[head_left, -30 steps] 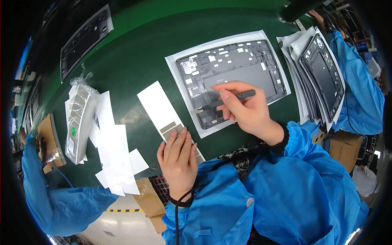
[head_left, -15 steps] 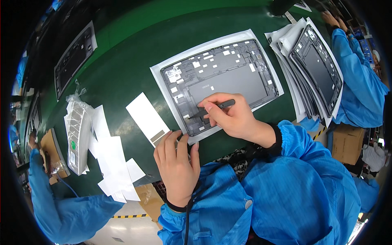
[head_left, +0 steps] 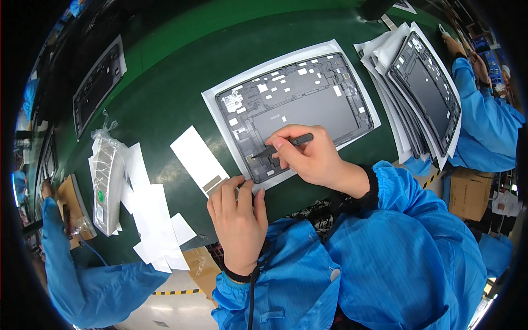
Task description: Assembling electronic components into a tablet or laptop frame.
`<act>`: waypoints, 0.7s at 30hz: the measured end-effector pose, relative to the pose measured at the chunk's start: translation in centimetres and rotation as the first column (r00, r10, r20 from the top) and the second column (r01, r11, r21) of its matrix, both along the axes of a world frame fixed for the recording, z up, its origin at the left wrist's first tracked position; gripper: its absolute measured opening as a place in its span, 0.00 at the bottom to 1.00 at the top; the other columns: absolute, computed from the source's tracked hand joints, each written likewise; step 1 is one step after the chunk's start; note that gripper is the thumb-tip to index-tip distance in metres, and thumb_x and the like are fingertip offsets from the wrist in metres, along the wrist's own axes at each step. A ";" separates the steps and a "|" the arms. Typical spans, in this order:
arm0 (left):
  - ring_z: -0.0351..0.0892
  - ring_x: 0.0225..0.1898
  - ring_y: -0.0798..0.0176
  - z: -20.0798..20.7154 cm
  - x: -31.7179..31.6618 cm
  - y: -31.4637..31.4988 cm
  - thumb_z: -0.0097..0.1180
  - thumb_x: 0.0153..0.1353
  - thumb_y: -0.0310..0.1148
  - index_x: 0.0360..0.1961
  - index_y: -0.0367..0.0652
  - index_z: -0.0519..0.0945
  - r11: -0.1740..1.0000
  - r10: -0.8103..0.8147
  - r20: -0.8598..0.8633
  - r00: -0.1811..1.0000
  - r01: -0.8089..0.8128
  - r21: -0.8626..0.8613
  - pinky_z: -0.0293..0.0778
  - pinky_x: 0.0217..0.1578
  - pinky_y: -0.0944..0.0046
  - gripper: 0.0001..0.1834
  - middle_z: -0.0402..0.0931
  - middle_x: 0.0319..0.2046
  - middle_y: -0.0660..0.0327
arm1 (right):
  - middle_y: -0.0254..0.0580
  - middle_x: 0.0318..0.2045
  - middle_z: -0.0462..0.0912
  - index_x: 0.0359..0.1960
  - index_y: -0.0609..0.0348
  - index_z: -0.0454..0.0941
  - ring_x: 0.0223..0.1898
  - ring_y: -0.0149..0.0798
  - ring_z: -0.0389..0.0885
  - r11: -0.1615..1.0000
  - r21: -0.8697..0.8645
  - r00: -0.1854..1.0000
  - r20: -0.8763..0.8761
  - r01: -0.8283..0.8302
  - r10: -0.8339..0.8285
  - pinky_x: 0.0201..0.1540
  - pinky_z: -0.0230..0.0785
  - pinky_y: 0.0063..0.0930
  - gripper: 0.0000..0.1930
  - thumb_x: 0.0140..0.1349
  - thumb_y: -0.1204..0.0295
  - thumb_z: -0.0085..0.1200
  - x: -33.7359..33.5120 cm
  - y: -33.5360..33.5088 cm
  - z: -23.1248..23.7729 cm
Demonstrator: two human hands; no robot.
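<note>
My right hand (head_left: 314,157) pinches black tweezers (head_left: 297,141), their tip on the lower left part of a dark grey tablet housing (head_left: 313,113). Small white patches dot the housing, which lies inner side up on a white sheet (head_left: 219,116). At the tip is a small pale patch, too small to make out. My left hand (head_left: 236,220) holds nothing that I can see. Its bent fingertips rest by the housing's near left corner and the lower end of a white card strip (head_left: 193,151) with grey bars, thumb apart from the fingers.
Stacked tablet housings (head_left: 423,91) with white sheets stand at the right. Leftward lie loose white cards (head_left: 151,206) and a plastic-wrapped bundle (head_left: 108,187). Another housing (head_left: 99,82) lies far left on the green table (head_left: 165,82). Co-workers' blue sleeves (head_left: 478,115) show at both sides.
Both my hands and the tweezers stay nearly in place, with only a slight shift of the view. At the far right, a co-worker's hands have moved.
</note>
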State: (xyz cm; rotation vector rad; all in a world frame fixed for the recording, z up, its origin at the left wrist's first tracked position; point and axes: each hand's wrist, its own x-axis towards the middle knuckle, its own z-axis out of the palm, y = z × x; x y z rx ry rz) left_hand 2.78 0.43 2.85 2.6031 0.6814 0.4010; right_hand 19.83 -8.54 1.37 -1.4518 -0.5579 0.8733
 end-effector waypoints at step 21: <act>0.73 0.44 0.51 -0.5 0.7 -1.4 0.63 0.59 0.37 0.62 0.34 0.74 0.981 0.021 -0.113 0.993 0.002 0.195 0.67 0.49 0.53 0.31 0.73 0.42 0.54 | 0.37 0.24 0.81 0.35 0.68 0.79 0.23 0.22 0.76 0.953 0.211 0.970 0.061 0.218 -0.236 0.29 0.74 0.20 0.12 0.70 0.68 0.55 1.7 -2.5 2.1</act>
